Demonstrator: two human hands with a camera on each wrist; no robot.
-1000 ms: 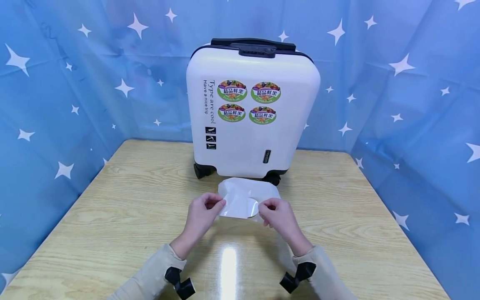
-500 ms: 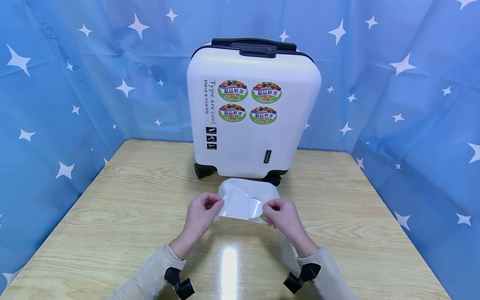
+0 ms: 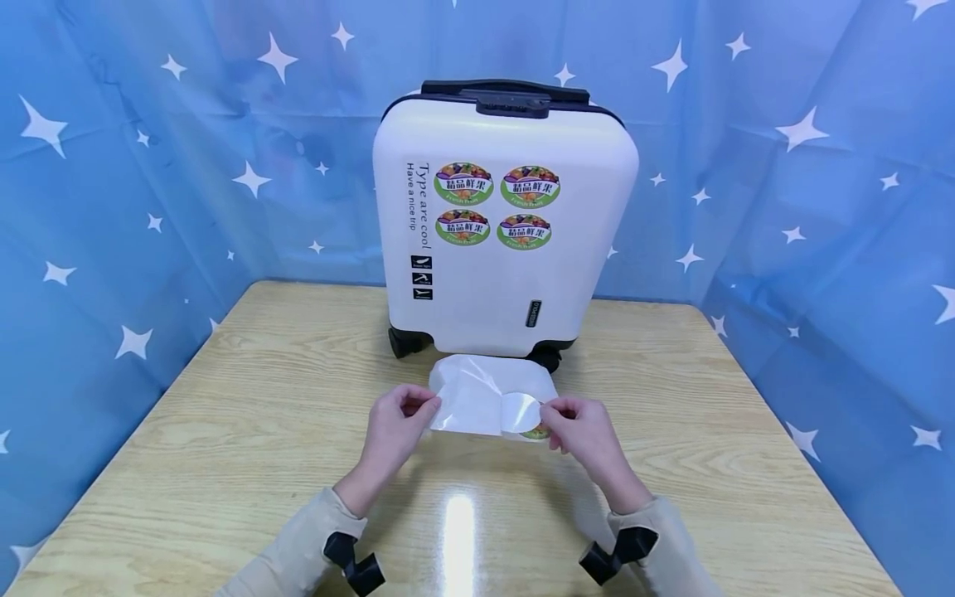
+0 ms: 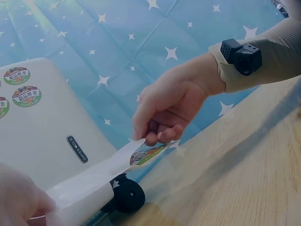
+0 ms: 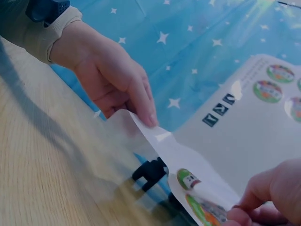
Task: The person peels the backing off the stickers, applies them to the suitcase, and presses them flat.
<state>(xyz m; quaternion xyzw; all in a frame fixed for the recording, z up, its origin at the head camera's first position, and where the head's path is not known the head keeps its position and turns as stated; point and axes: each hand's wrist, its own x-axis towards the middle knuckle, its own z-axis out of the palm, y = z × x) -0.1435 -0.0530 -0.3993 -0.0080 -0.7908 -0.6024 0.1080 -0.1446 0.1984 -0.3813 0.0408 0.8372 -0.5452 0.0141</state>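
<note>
A white sticker backing sheet (image 3: 470,402) is held up in front of the suitcase. My left hand (image 3: 399,423) pinches its left edge between thumb and fingers. My right hand (image 3: 585,431) pinches the edge of an oval fruit sticker (image 3: 521,412) at the sheet's right side. The sticker's pale glossy back faces the head camera, with a bit of coloured print showing by the fingers. In the right wrist view, printed green and orange parts (image 5: 207,212) lie beside the right fingertips. Whether the sticker still clings to the sheet cannot be told.
A white suitcase (image 3: 485,290) with a black handle (image 3: 507,87) stands upright at the table's back. Several oval fruit stickers (image 3: 462,184) are on its front, beside black lettering. The wooden table (image 3: 298,373) is backed by a blue star-patterned curtain (image 3: 186,166).
My right hand has moved right and slightly down, drawing the sticker's edge along; more of its pale oval back shows. My left hand has shifted slightly left, still pinching the sheet.
</note>
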